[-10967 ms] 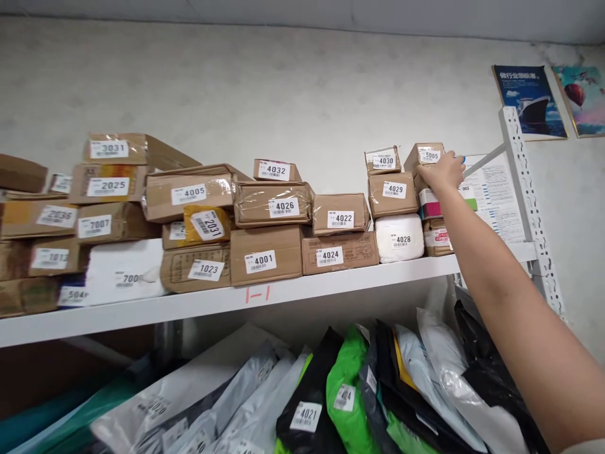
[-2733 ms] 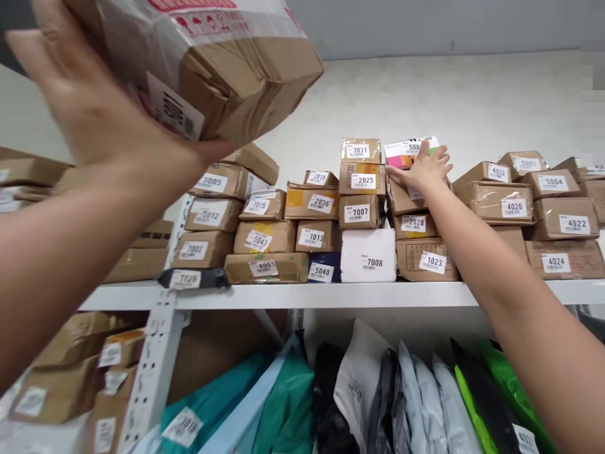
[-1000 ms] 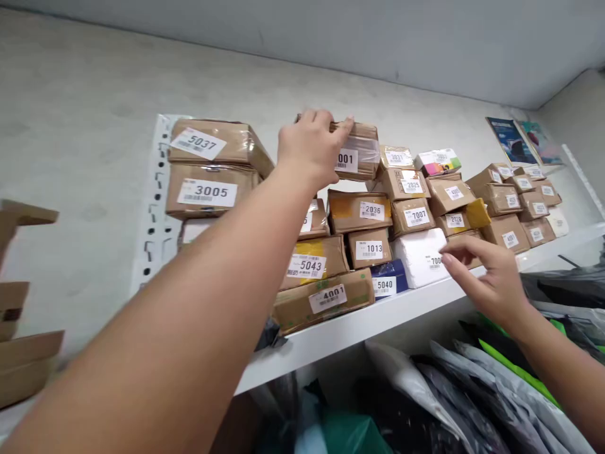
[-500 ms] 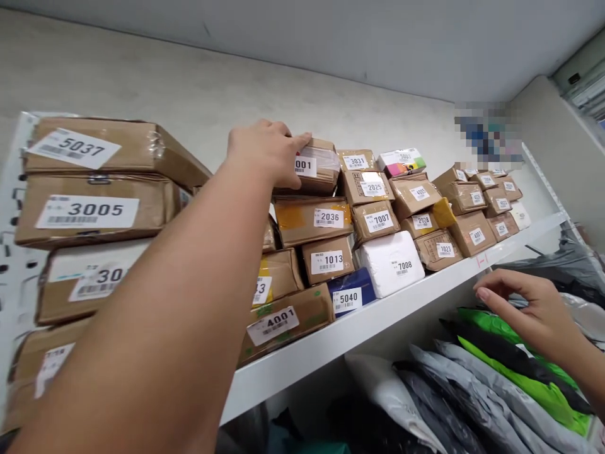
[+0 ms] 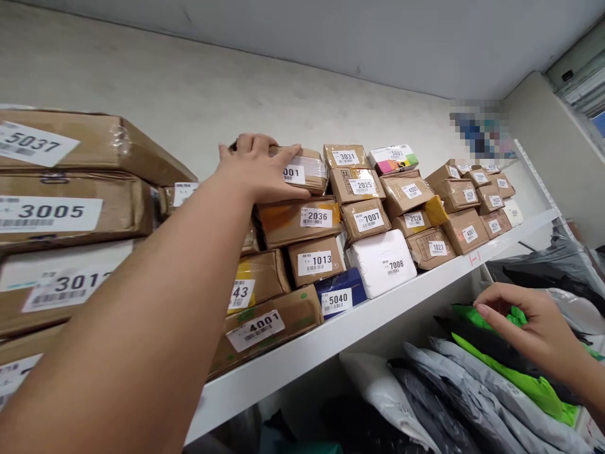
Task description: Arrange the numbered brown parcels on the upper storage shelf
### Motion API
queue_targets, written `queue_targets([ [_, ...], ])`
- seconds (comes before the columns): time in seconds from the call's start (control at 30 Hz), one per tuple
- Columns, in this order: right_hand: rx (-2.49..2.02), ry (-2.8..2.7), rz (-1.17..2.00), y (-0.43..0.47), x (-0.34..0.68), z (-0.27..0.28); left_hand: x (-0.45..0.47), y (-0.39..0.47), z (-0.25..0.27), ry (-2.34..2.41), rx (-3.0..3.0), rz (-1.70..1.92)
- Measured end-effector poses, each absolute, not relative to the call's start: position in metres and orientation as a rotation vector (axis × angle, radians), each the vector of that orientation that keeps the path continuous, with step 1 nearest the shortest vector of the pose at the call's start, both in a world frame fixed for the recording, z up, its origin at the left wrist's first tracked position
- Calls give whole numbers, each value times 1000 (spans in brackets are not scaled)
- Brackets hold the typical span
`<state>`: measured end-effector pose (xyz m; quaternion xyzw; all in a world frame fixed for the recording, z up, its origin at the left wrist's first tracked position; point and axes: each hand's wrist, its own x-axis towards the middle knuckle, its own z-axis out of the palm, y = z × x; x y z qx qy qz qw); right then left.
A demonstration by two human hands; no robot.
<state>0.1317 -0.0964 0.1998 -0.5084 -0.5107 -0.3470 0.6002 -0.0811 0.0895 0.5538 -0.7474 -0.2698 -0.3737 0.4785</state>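
Observation:
My left hand (image 5: 258,167) reaches up to a cardboard box (image 5: 309,170) at the top of a stack, its label partly covered and ending in 001. The fingers lie over the box's top and left side, and the thumb presses along its lower front edge. Directly under it is a brown box marked 2036 (image 5: 278,224). My right hand (image 5: 524,315) hangs in the air below the shelf edge, loosely curled and holding nothing. Behind it are green and grey bagged parcels (image 5: 534,384).
A white shelf (image 5: 350,337) carries several stacked, labelled boxes. Large boxes, such as 3005 (image 5: 120,208), stand at the left; a white parcel marked 7008 (image 5: 371,252) sits in the middle. Soft bags (image 5: 387,391) fill the level below. A wall rises behind.
The view has shifted right, so the shelf's boxes appear farther left. My left hand has spread farther around the box, its thumb now along the lower front. My right hand stays much the same.

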Motion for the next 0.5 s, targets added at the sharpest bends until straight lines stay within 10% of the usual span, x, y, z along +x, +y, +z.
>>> queue_targets([
  [0.5, -1214, -1153, -693, -92, 138, 177, -51, 90, 518, -275, -1833, -1130],
])
